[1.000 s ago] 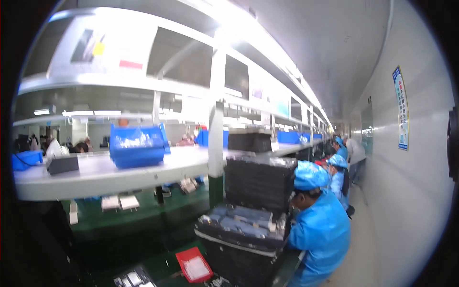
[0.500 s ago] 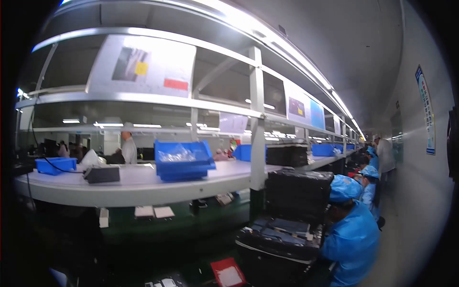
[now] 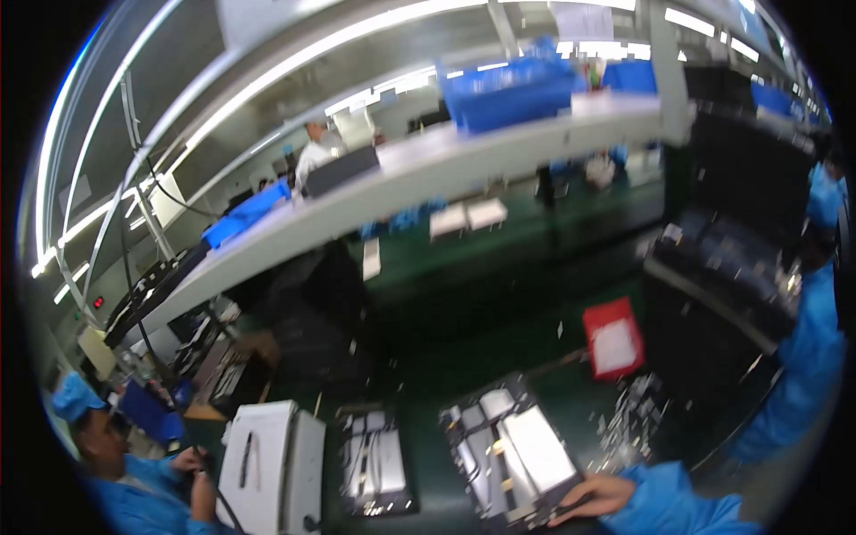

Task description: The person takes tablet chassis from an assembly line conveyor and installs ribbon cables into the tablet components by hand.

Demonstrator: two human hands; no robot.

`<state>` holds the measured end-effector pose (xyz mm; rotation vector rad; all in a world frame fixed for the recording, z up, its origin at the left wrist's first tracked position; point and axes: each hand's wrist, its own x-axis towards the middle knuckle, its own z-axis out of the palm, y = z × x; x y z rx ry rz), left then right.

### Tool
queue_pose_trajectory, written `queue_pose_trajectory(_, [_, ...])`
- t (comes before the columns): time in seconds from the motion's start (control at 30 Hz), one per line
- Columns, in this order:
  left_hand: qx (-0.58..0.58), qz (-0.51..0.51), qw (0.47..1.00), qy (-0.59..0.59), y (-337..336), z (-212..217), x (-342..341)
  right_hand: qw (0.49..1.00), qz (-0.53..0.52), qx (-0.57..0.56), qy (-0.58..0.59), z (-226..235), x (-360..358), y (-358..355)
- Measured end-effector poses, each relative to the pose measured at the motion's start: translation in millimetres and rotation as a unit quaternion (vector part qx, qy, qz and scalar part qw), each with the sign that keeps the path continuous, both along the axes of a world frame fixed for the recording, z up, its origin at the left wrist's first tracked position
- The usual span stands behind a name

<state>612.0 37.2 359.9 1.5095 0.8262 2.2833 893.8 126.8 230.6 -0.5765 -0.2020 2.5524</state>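
The black tray (image 3: 519, 385) lies on the worktop (image 3: 499, 330), left of your right hand (image 3: 596, 497), its long axis running away and leftward. Fingers meet its near corner, grip unclear; your left hand isn't visible.

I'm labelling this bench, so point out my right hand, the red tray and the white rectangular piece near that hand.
Right hand (image 3: 599, 495): head view, on the middle of the hand.
Red tray (image 3: 608, 313): head view, on its red far end.
White rectangular piece (image 3: 539, 446): head view, on the middle of its face.

A long white shelf (image 3: 410, 190) above a dark green worktop (image 3: 499, 312), bright strip lights (image 3: 690, 22) overhead
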Motion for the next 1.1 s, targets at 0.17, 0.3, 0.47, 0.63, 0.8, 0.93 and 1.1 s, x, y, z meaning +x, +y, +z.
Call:
queue_pose_trajectory(0.17, [-0.381, 0.046, 0.920, 0.083, -2, -92, 21, 0.996, 0.050, 0.064, -0.023, 23, -19, -8])
queue_pose_trajectory(0.3, [-0.432, 0.000, 0.898, -0.079, 5, -122, 45, 0.993, 0.087, 0.056, -0.061, 22, -19, -2])
queue_pose_trajectory(0.47, [-0.477, -0.093, 0.846, -0.221, 14, -127, 31, 0.975, 0.131, 0.161, -0.078, 29, -33, -3])
queue_pose_trajectory(0.63, [-0.471, -0.018, 0.870, -0.146, 11, -109, 3, 0.905, 0.083, 0.397, -0.130, 35, -32, 2])
queue_pose_trajectory(0.8, [-0.391, 0.166, 0.904, -0.040, -53, -115, -80, 0.520, -0.002, 0.684, -0.512, 15, -50, 2])
queue_pose_trajectory(0.93, [-0.369, 0.205, 0.906, -0.018, -43, -93, -71, 0.441, 0.090, 0.735, -0.507, -12, -67, -9])
queue_pose_trajectory(1.1, [-0.400, 0.274, 0.868, -0.110, -77, -95, -86, 0.361, 0.105, 0.757, -0.535, -17, -72, -7])
